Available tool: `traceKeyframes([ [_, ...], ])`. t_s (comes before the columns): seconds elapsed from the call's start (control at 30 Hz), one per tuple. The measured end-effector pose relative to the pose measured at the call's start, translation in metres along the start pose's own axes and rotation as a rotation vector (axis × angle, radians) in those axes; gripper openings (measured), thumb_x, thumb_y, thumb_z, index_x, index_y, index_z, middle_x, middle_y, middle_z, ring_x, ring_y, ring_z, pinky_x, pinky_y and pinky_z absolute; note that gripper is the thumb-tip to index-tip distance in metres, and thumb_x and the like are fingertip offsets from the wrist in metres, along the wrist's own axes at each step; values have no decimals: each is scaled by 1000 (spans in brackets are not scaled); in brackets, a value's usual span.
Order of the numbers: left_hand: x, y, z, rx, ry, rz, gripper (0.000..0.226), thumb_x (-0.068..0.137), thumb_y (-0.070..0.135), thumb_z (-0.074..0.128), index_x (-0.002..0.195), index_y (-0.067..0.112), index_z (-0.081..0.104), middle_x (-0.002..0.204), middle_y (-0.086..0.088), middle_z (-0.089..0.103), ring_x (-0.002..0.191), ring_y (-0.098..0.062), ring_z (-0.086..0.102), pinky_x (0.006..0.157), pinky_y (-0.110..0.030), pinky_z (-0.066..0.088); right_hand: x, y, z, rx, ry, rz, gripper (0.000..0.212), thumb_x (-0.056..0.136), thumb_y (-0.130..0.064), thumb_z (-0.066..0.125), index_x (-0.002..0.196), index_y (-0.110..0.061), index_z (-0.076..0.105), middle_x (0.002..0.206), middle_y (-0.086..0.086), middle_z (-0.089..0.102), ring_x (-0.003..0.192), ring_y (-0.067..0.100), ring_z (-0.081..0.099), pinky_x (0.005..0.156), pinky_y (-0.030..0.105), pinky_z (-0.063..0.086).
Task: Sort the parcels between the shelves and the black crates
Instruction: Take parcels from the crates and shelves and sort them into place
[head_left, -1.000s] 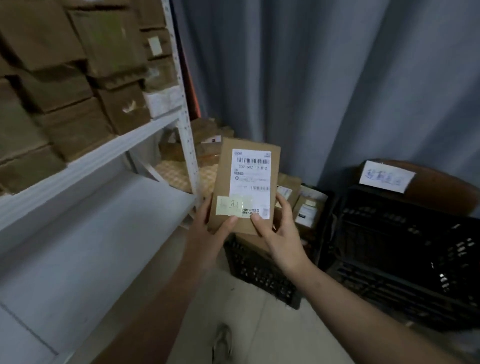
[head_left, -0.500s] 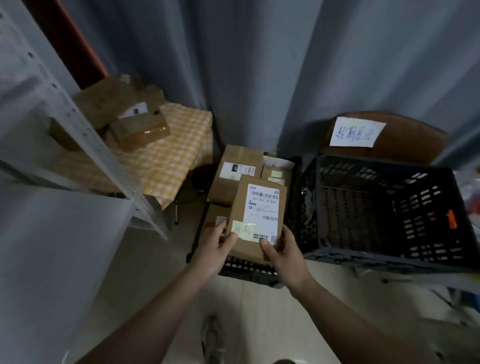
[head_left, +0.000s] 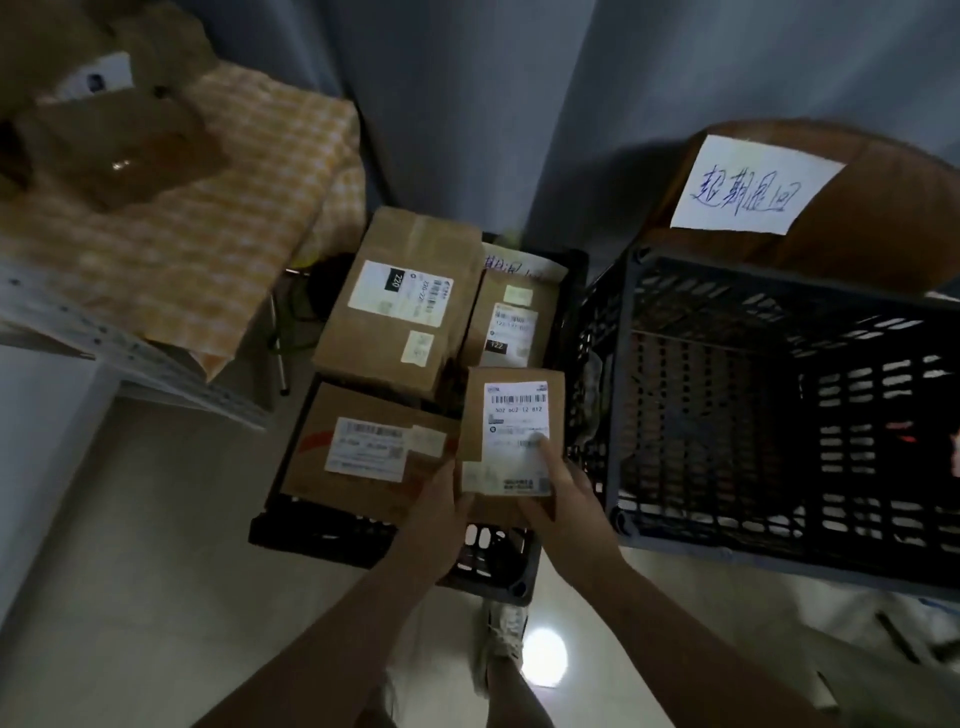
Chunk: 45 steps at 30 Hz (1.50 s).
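Note:
A small brown parcel (head_left: 472, 415) with a white barcode label is held low over the near right corner of a black crate (head_left: 395, 545) on the floor. My left hand (head_left: 441, 512) grips its lower left edge. My right hand (head_left: 563, 499) holds its lower right, one finger lying on the label. Three labelled parcels lie in that crate: a flat one (head_left: 363, 452) at the near left, a big one (head_left: 400, 306) at the far left, a narrow one (head_left: 511, 322) at the far right. A larger black crate (head_left: 779, 415) stands to the right.
A white shelf post and shelf (head_left: 130, 353) run along the left. Behind it a checked orange cloth (head_left: 208, 218) carries several brown boxes (head_left: 114, 140). A brown board with a handwritten paper sign (head_left: 748, 187) leans behind the right crate. Grey curtain at the back; my shoe (head_left: 504, 639) on the pale floor.
My view has swung from the shelves down to the crates. Both hands have lowered the small parcel from chest height into the left crate's near right corner.

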<state>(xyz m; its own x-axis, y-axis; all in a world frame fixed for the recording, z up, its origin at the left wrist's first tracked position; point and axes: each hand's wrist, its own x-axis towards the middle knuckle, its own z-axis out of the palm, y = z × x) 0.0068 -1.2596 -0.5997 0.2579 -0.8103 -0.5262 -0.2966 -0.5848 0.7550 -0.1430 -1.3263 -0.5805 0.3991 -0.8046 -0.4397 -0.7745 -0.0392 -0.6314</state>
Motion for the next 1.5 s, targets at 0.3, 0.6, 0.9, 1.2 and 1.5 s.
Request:
traceKeyframes([
  [0.3,14,-14,-7,58,120,68,48,96,11,50,143,13,35,132,-5,53,120,-21,52,100,-41,46,13,8,21,83,33,-80,78,93,-8,56,151,-35,10,152,5,26,126,20,45,97,35,49],
  [0.6,5,-20,1,199,146,117,70,94,19,56,152,15,17,144,-6,44,130,-18,44,108,-35,38,11,10,23,113,-4,-69,86,93,-1,51,144,-44,-3,154,3,21,131,20,41,99,37,48],
  [0.9,39,-32,-2,577,-68,283,88,89,39,61,153,20,3,156,-10,18,141,-25,23,114,-41,28,27,19,35,-244,-65,20,111,84,-34,71,150,-18,-17,157,20,-5,144,39,13,111,42,29],
  [1.2,57,-59,1,971,181,484,86,57,55,80,128,12,57,117,-10,65,106,-29,59,81,-50,48,33,47,63,-575,93,-30,106,48,-20,93,135,-5,34,119,31,56,94,42,62,73,47,57],
  [1.5,84,-49,4,1193,51,419,84,68,64,70,137,23,48,152,-11,31,140,-37,26,108,-63,19,57,51,67,-1054,-58,-98,83,94,-27,53,149,-3,-4,160,15,-3,139,32,-25,97,55,-35],
])
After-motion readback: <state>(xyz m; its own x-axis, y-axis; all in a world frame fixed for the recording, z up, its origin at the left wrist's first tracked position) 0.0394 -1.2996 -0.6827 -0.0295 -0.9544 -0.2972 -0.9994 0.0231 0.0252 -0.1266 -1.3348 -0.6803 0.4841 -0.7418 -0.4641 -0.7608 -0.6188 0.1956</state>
